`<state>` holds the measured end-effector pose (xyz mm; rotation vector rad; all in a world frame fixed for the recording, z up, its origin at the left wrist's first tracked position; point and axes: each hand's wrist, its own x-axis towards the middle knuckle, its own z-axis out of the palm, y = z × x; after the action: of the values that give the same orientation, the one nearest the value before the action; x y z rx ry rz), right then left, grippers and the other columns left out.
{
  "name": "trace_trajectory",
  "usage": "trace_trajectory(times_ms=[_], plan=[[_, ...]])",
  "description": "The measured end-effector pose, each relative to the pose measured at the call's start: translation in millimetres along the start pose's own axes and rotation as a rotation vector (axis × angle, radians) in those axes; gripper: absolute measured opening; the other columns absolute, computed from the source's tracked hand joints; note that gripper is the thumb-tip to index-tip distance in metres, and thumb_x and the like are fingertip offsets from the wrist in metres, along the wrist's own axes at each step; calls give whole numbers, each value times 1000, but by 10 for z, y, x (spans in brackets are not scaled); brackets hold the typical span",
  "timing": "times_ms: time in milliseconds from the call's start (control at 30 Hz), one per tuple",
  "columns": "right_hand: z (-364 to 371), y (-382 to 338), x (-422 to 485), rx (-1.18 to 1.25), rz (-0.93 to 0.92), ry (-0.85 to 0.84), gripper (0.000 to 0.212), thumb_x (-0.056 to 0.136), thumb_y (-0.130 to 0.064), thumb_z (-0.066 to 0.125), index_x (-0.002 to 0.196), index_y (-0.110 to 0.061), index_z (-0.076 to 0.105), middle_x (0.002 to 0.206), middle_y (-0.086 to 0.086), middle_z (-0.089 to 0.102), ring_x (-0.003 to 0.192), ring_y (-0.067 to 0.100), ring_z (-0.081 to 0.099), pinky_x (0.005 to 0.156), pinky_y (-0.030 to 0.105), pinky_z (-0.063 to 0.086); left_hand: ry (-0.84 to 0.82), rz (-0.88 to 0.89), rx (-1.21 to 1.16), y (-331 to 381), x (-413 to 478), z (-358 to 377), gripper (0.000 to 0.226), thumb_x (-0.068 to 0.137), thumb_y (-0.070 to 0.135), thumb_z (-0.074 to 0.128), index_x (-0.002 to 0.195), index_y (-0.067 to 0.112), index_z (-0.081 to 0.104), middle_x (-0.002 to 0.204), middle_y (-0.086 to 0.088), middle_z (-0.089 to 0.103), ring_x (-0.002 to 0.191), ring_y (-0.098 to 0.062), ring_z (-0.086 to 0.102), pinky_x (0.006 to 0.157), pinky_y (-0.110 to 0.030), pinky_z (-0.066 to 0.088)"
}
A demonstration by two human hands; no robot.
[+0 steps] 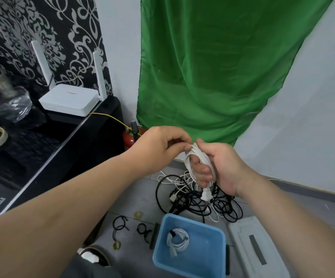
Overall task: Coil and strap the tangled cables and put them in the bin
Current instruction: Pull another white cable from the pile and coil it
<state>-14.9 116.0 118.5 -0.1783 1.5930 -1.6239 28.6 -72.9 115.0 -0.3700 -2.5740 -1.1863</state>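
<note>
**Cable coil close to finished: the strap comes next**

The white cable (199, 163) is gathered into a tight oval coil in the right hand (222, 169), whose fingers curl through and round the loops. Its plug (205, 195) hangs below the fist. The left hand (158, 145) pinches the strand at the top of the coil, fingertips closed on it. Both hands are raised above the floor, over the tangle (184, 199) of black and white leads that lies just behind the blue bin (206, 255). One bound white coil (177, 240) lies inside the bin.

The step in hand looks like the last of the winding, with the top loops being laid or tucked before binding. The next move calls for a strap. Black loops (120, 224) lie on the floor to the left of the bin and may be the straps, though their make is too small to tell. The right hand would need to keep the loops clamped so they do not spring apart while the left lets go, reaches down for a strap and wraps it round the middle of the coil. After that the bundle can drop into the bin, and the tangle remains to be sorted.
</note>
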Motion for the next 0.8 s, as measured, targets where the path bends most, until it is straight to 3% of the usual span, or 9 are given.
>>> trace_trajectory(times_ms=[67,133,200,300,367,467,600,700,800], plan=[[-9,-23,-14,54,17,-28,55,105,-45,33,66,-12,51,49,2,28,39,18,24,50,32,30,1,-19,49,24,6,-6,9,95,25,71,100,22,78,82,7,74,74,-14,66,72,-32,52],[-13,-37,-24,64,39,-50,54,105,-46,33,66,-12,50,48,1,28,38,17,24,49,30,30,-29,-34,131,46,1,-72,15,97,26,67,107,23,79,88,10,76,77,-6,64,71,-17,49],[2,-21,-51,27,76,-58,54,105,-46,34,66,-13,50,47,0,28,38,17,24,49,31,30,-114,-40,249,120,-68,-150,27,100,22,62,124,26,73,107,9,76,90,1,63,82,-11,48],[87,12,-164,-50,123,-123,54,105,-44,33,65,-13,51,46,0,29,39,17,24,52,34,24,-334,-133,204,399,-276,-176,75,94,14,61,159,33,29,154,8,47,135,-8,50,113,-22,39],[160,1,-241,-177,153,-199,50,104,-38,33,65,-12,51,45,1,30,40,16,24,51,34,22,-427,-150,79,568,-354,-113,94,86,17,66,163,31,13,154,4,45,133,-10,50,111,-23,40],[289,-3,-388,-341,179,-299,40,93,-30,37,61,-11,51,45,3,30,40,15,24,49,31,23,-435,-99,64,656,-499,-21,76,79,19,71,149,23,40,123,5,64,108,-9,63,92,-23,51],[370,20,-547,-304,195,-363,41,93,-36,42,65,-8,54,46,7,37,40,17,30,50,31,25,-441,-137,132,734,-631,-125,34,80,18,77,107,26,57,96,11,66,86,-5,64,71,-19,48],[474,87,-596,-289,208,-277,47,103,-37,40,71,-7,57,54,12,56,42,19,46,45,26,37,-436,-226,121,748,-734,-180,24,79,16,75,100,19,63,90,5,70,80,-11,65,68,-25,53],[647,141,-599,-346,166,-119,41,102,-36,51,73,-9,61,68,18,68,46,18,53,43,22,42,-421,-308,66,700,-816,-204,27,77,4,71,100,15,67,88,2,73,75,-4,66,64,-21,54]])
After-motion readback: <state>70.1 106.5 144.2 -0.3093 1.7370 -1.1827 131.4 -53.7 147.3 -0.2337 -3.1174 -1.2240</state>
